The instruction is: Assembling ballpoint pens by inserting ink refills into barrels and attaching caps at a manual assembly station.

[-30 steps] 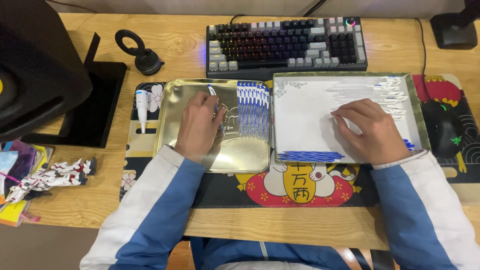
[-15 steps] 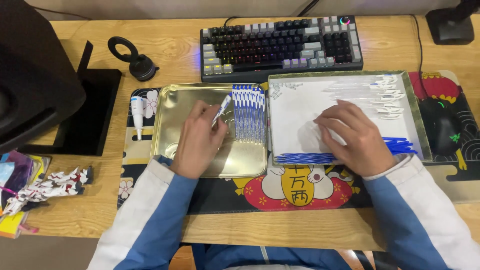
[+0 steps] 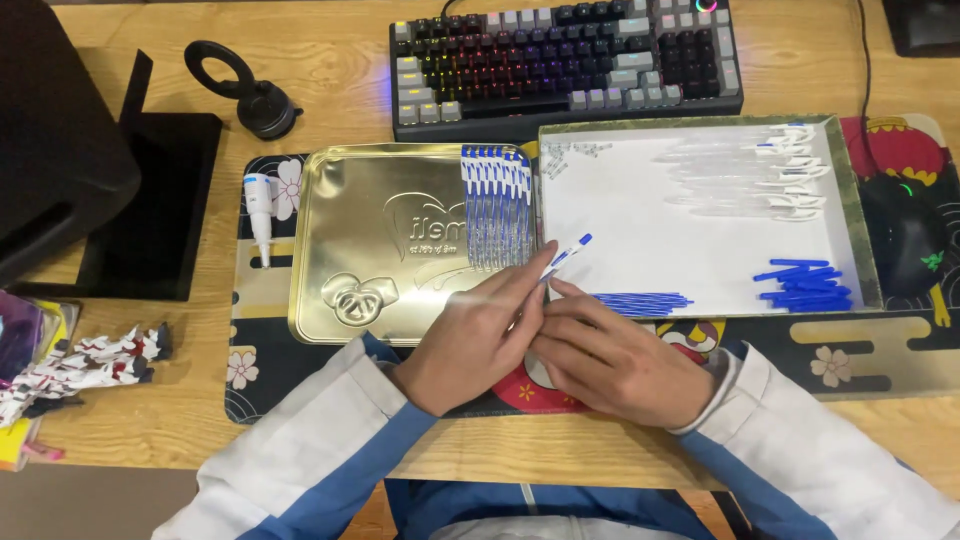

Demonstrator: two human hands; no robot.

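Left hand (image 3: 480,335) and right hand (image 3: 610,360) touch, fingers pinched.

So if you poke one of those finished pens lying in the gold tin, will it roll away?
Probably a little. The finished pens look thin, round and light, so a poke could roll one. They lie packed side by side, though, which should stop it. The gold tin has a raised rim, so a loose pen would likely stay inside.

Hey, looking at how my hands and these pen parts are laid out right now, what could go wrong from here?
1. The thin blue-tipped pen is pinched between the left hand and right hand above the seam between trays, so a slip could drop it between them.
2. The row of finished blue-capped pens on the gold metal tin lid lies just beyond the fingers, so a nudge might scatter it.
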